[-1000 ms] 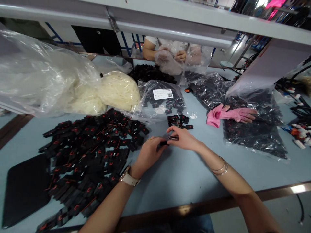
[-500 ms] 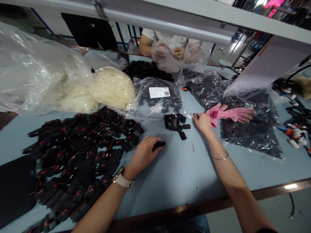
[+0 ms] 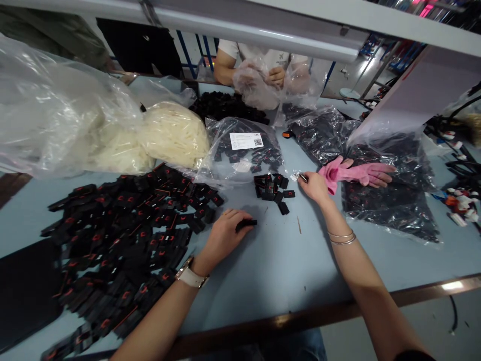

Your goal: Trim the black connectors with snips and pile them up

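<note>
My left hand (image 3: 228, 231) rests on the blue-grey tabletop, fingers curled round a black plastic connector housing (image 3: 246, 223). Farther forward, my right hand (image 3: 314, 186) pinches a small dark piece with a shiny edge (image 3: 302, 177); its kind is too small to make out. Small whitish bits (image 3: 294, 176) lie just beyond those fingertips. Between the hands sits a small group of black housings (image 3: 271, 189), some with orange-red inserts. A large heap of similar black housings (image 3: 128, 235) spreads to the left of my left hand.
Pink gloves (image 3: 356, 174) lie beside my right hand on bags of dark parts (image 3: 391, 205). A labelled clear bag (image 3: 244, 155) and a bag of cream-coloured parts (image 3: 176, 135) stand behind. Across the table, a person's hands (image 3: 276, 76) handle clear plastic. A shelf (image 3: 263, 30) crosses above.
The view has shifted slightly. Both hands keep nearly the same place and grip, and the housings lie as before.
</note>
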Motion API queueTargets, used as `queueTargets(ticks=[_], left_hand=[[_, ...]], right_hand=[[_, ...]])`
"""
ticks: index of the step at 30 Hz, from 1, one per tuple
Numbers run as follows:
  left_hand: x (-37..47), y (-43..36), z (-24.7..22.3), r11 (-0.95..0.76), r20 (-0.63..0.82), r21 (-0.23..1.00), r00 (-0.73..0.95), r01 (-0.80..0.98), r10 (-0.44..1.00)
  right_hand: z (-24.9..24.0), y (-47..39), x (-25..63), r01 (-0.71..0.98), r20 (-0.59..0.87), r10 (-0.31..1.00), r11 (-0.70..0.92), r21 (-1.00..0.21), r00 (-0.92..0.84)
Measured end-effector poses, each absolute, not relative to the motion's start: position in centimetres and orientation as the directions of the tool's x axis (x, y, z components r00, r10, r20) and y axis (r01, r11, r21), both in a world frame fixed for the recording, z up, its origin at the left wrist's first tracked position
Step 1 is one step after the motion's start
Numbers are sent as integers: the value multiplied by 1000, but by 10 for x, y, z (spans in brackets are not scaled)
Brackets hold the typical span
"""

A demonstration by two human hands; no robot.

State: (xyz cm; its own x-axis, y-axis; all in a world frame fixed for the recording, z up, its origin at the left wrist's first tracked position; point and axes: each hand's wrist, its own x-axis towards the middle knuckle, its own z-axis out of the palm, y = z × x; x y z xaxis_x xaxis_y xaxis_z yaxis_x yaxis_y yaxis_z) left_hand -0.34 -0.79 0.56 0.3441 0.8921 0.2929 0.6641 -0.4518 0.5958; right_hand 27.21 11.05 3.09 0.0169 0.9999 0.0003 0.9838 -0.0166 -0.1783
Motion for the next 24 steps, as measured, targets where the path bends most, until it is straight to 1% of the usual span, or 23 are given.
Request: queueTargets(ticks=[5, 11, 17, 19, 24], left_hand=[[-4, -9, 6, -445, 292, 577, 336, 685, 896], [-3, -9, 6, -460, 294, 555, 354, 693, 888], [-3, -9, 4, -474, 310, 534, 360, 700, 880], [-3, -9, 4, -479, 318, 533, 360, 697, 877], [-3, -9, 3, -485, 318, 529, 367, 696, 874]], right_hand=[[32, 108, 270, 979, 12, 999, -29, -202, 32], [37, 109, 280, 955, -25, 1000, -8, -295, 1], [31, 114, 290, 929, 44, 999, 32, -369, -17], [29, 114, 288, 928, 40, 999, 40, -370, -27], [28, 113, 281, 945, 30, 994, 107, -309, -103]])
